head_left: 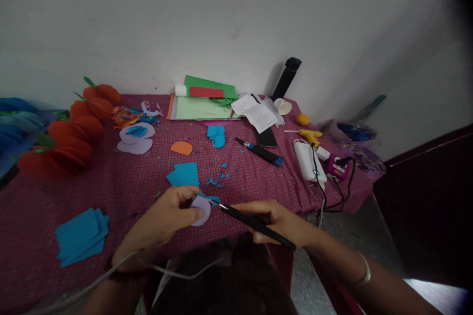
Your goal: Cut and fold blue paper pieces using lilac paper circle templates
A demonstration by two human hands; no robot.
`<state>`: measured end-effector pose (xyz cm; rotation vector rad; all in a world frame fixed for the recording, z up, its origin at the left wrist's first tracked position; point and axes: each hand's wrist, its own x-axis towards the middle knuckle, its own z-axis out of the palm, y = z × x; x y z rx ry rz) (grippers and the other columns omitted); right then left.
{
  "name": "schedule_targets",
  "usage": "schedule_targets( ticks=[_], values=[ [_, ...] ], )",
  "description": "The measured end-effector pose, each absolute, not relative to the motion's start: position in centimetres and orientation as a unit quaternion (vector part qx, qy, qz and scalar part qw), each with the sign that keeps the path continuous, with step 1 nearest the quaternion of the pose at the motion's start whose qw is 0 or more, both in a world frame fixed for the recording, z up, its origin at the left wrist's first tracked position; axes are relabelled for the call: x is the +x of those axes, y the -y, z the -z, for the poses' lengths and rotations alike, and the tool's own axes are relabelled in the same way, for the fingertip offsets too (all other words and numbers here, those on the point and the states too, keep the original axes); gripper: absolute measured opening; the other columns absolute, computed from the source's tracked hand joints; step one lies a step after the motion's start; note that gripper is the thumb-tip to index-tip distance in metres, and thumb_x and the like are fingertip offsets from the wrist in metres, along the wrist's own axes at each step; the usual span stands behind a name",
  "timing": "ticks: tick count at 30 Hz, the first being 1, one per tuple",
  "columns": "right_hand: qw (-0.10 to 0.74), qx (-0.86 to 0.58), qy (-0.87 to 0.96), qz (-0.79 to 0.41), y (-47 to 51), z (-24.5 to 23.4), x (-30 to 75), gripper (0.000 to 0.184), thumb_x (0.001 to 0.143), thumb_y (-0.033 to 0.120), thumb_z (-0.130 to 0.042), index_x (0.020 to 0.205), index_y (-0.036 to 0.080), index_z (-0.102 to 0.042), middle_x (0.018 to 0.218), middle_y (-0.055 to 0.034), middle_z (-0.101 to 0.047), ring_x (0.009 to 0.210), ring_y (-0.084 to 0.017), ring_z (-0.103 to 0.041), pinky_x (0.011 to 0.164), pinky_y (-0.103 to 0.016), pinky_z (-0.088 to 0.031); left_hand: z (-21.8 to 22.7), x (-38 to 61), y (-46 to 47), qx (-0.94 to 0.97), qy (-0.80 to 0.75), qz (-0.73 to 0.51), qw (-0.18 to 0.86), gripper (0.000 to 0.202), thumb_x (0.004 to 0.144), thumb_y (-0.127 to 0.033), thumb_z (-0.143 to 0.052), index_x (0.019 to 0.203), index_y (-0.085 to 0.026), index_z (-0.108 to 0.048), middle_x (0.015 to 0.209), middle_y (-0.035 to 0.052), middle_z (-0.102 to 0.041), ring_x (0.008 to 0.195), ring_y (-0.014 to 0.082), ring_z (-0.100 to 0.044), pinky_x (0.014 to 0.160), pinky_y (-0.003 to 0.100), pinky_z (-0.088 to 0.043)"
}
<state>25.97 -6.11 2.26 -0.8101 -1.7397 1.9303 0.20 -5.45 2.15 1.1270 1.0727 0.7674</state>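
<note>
My left hand [173, 214] pinches a rounded lilac paper piece [200, 212] between thumb and fingers, with a bit of blue paper [213, 199] showing behind its upper edge. In my right hand [277, 219] is a long black-handled cutting tool [254, 224]; its thin metal end meets the paper at my left fingertips. Whether it has one blade or two I cannot tell. Just beyond my left hand lie blue paper sheets [185, 174] and small blue scraps [214, 182]. A stack of blue paper squares [82, 236] rests to the left.
Orange paper pumpkins [59, 152] line the left side. Toward the back are coloured sheets [203, 108], a written page [254, 112] and a black bottle [287, 78]. A blue-and-black cutter [264, 153], yellow glue gun [311, 137] and white power bank [309, 161] with cables sit rightward.
</note>
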Motion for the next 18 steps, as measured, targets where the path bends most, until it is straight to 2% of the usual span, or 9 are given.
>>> schedule_targets(
  ticks=[3,7,14,16,18],
  values=[
    [0.197,-0.290,0.640,-0.684,5.9,-2.5,26.2,0.062,0.077,0.037,-0.072,0.134,0.024,-0.052,0.135,-0.0088,-0.056,0.122,-0.025,-0.052,0.101,-0.039,-0.040,-1.9,0.2,5.4,0.501,-0.468,-0.335,0.646,0.004,0.062,-0.014,-0.063,0.062,-0.018,-0.063,0.059,-0.0039,-0.054,0.055,0.0098,-0.044,0.055,0.021,-0.035],
    [0.185,-0.302,0.651,-0.671,5.8,-2.7,26.4,0.060,0.078,0.036,-0.070,0.134,0.023,-0.052,0.133,-0.0087,-0.057,0.119,-0.025,-0.054,0.099,-0.039,-0.042,-2.1,0.3,5.4,0.510,-0.460,-0.324,0.651,0.005,0.065,-0.014,-0.062,0.065,-0.018,-0.064,0.059,-0.0048,-0.054,0.055,0.0092,-0.043,0.056,0.021,-0.035],
    [0.183,-0.319,0.649,-0.666,5.8,-2.0,26.5,0.058,0.079,0.036,-0.070,0.134,0.026,-0.053,0.117,-0.0052,-0.065,0.110,-0.022,-0.059,0.091,-0.035,-0.047,-2.6,0.4,5.3,0.505,-0.477,-0.323,0.643,0.010,0.060,-0.013,-0.062,0.068,-0.018,-0.067,0.063,-0.0031,-0.058,0.059,0.0110,-0.047,0.058,0.022,-0.036],
    [0.188,-0.337,0.664,-0.640,5.3,-1.6,26.8,0.059,0.079,0.033,-0.069,0.135,0.026,-0.051,0.119,-0.0050,-0.065,0.107,-0.020,-0.061,0.089,-0.033,-0.049,-2.6,0.3,5.3,0.510,-0.478,-0.332,0.634,0.007,0.061,-0.013,-0.063,0.066,-0.017,-0.066,0.062,-0.0028,-0.058,0.059,0.0111,-0.047,0.058,0.022,-0.037],
    [0.200,-0.373,0.715,-0.556,4.6,-1.3,27.2,0.059,0.082,0.029,-0.066,0.138,0.027,-0.047,0.126,-0.0051,-0.062,0.110,-0.020,-0.060,0.093,-0.033,-0.047,-2.6,0.2,5.4,0.506,-0.484,-0.352,0.621,0.003,0.062,-0.016,-0.066,0.065,-0.017,-0.066,0.062,-0.0023,-0.059,0.059,0.0113,-0.048,0.058,0.023,-0.038]
  ],
)
